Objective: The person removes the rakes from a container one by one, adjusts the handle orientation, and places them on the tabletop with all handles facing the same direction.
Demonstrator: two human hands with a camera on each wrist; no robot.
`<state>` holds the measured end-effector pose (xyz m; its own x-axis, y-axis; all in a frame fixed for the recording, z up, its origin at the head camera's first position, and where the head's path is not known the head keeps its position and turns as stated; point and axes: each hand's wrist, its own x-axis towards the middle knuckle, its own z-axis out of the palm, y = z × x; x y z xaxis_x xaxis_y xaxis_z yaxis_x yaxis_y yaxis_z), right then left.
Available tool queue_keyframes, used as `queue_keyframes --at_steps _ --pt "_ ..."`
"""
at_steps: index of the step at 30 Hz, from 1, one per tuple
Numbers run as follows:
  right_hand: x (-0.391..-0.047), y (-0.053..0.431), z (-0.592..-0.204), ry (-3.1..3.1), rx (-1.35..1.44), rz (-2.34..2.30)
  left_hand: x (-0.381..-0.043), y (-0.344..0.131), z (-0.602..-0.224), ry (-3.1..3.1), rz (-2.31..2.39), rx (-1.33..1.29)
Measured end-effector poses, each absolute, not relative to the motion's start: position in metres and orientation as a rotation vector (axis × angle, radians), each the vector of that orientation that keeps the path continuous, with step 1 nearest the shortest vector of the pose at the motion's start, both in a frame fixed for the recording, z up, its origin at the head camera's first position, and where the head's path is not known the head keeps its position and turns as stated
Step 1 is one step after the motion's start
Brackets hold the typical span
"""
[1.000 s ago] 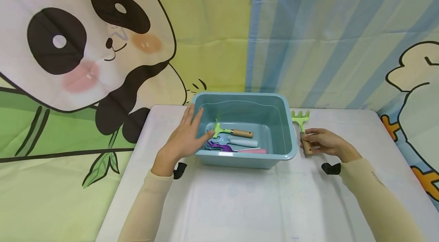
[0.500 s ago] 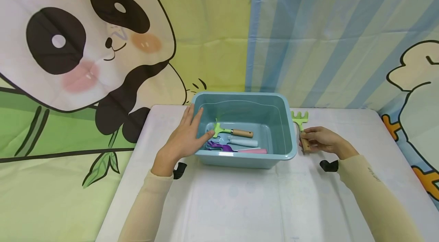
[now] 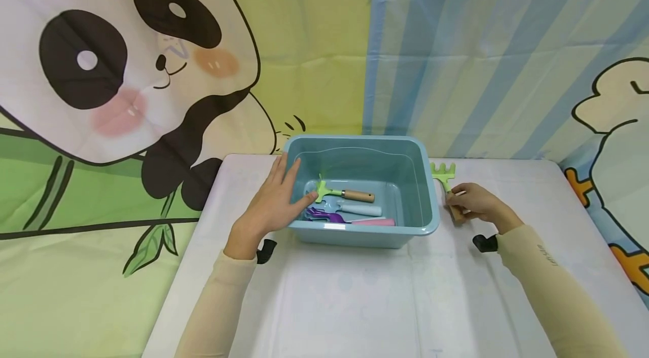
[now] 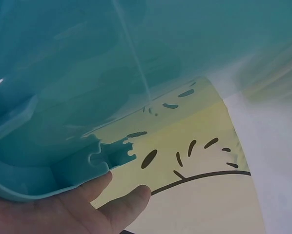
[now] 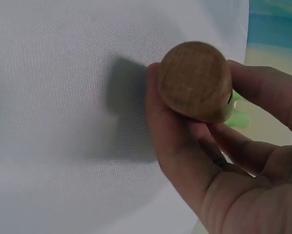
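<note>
My right hand [image 3: 479,203] pinches the wooden handle of a small garden rake [image 3: 444,172] with light green tines, just right of a blue plastic basin [image 3: 350,240]. In the right wrist view, thumb and fingers sit on either side of the round handle end [image 5: 195,80], with its shadow on the cloth beside it. Along the basin's left rim lies my left hand [image 3: 271,200], fingers extended. The left wrist view shows that hand against the underside of the rim [image 4: 80,187]. Inside the basin are a green rake with a wooden handle [image 3: 358,196], a pale blue-handled tool [image 3: 360,210] and a purple fork with a pink handle [image 3: 373,222].
A white cloth [image 3: 350,301] covers the table. Behind stands a printed curtain [image 3: 319,59] with a panda, close to the table's far edge. The basin's walls rise around the tools.
My right hand has shifted slightly leftward and farther back, and the rake's handle end has moved slightly away from me. The left hand and basin have stayed put.
</note>
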<state>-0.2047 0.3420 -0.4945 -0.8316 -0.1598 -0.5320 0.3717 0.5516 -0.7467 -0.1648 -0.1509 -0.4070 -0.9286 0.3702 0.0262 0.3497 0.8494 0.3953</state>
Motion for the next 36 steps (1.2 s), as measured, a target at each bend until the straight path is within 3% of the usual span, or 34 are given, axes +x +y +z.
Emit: queue_keyframes --at_steps 27,36 --pt "-0.204 0.337 -0.48 2.342 0.179 -1.132 -0.166 -0.152 -0.406 2.969 0.624 0.569" --pt "-0.204 0.327 -0.437 2.474 0.013 -1.132 -0.165 -0.152 -0.406 2.963 0.624 0.57"
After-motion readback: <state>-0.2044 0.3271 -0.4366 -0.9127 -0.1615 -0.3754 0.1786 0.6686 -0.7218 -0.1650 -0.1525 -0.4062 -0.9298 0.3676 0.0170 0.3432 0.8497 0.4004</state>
